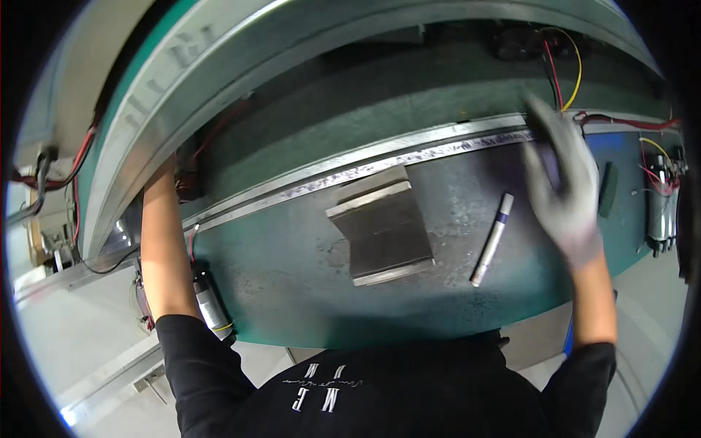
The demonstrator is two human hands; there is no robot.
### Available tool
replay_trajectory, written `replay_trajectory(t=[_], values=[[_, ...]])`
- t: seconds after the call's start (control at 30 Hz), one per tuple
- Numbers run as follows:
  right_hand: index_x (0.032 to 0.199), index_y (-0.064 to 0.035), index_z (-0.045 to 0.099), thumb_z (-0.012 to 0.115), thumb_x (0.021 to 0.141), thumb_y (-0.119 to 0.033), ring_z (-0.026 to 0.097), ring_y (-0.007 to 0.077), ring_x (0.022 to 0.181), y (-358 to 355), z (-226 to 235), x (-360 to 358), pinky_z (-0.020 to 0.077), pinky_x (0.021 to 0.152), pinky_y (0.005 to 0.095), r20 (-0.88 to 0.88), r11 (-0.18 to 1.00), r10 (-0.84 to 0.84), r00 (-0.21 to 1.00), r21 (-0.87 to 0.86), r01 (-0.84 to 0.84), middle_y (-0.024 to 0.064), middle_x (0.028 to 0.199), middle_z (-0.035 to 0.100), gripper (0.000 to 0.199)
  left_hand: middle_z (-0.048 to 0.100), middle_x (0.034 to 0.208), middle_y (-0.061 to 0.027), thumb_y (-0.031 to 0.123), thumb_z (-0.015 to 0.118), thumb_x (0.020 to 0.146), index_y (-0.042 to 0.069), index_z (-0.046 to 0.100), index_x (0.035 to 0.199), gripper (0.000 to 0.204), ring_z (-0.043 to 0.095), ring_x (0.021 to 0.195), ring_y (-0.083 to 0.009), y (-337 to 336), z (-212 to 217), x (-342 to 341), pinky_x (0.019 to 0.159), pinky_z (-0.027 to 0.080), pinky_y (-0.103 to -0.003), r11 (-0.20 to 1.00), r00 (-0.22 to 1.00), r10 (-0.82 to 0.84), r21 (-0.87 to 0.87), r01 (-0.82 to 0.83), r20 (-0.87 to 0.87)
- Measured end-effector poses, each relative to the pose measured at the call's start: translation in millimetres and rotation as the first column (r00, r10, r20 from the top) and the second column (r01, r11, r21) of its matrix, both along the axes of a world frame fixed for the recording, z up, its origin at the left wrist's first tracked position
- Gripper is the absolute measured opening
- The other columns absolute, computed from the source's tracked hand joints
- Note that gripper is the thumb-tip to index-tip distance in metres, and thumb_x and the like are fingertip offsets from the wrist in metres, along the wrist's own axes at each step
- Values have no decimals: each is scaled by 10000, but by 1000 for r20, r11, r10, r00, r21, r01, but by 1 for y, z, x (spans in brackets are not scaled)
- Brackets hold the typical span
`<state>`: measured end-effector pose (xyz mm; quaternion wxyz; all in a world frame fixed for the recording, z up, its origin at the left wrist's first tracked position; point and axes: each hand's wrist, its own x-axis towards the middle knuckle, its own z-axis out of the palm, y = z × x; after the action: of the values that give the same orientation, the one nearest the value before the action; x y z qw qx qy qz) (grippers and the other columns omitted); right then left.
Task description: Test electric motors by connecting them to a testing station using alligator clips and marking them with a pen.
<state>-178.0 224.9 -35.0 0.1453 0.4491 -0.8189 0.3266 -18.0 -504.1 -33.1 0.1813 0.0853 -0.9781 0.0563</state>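
My right hand (562, 175), in a pale grey glove, hovers over the right part of the green work mat (292, 306), near the metal rail (438, 146). Its thumb and fingers are spread, with nothing seen between them; motion smears the fingertips. Left of this hand lies a white marker pen (493, 239) with a purple band. A dark metal block (389, 237) with notched sides rests mid-mat, apart from both hands. My bare left forearm (166, 248) reaches up under the overhead metal frame, which hides my left hand.
A silver cylindrical motor (212, 306) with wires lies at the left edge. Another wired cylinder (662, 208) stands at the far right, beside a dark green strip (607, 190). Red and yellow wires (577, 69) loop behind my right hand. The overhead metal frame (182, 80) arches across the top.
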Motion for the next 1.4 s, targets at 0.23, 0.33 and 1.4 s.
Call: replay_trajectory(t=[0.23,0.33,1.4], values=[[1175,-30,688,700,959,-345,702,391,1103,-134,-86,-193,561,1000,451,-430,978,-203,880,-40,206,241,1168,719,381,551,1588,-250,398,440,1157,42,617,1496,523,506,1467,-402,284,-119,-241,1255,367,-515,874,998,45,-482,-61,-44],[907,-72,808,629,975,-596,761,391,975,-193,-84,-163,595,921,460,-256,922,-387,886,-117,369,230,1004,786,558,548,1579,-232,330,476,1154,36,575,1520,480,498,1471,-395,198,-173,-199,1244,388,-484,996,982,-80,-62,70,-174],[1214,12,737,838,790,-165,754,291,937,-2,54,128,584,886,363,168,937,279,945,-264,-229,184,1025,778,471,717,1169,-142,228,621,1041,-42,689,1236,339,673,1128,-218,486,43,163,1049,488,-321,314,812,177,814,489,-556]])
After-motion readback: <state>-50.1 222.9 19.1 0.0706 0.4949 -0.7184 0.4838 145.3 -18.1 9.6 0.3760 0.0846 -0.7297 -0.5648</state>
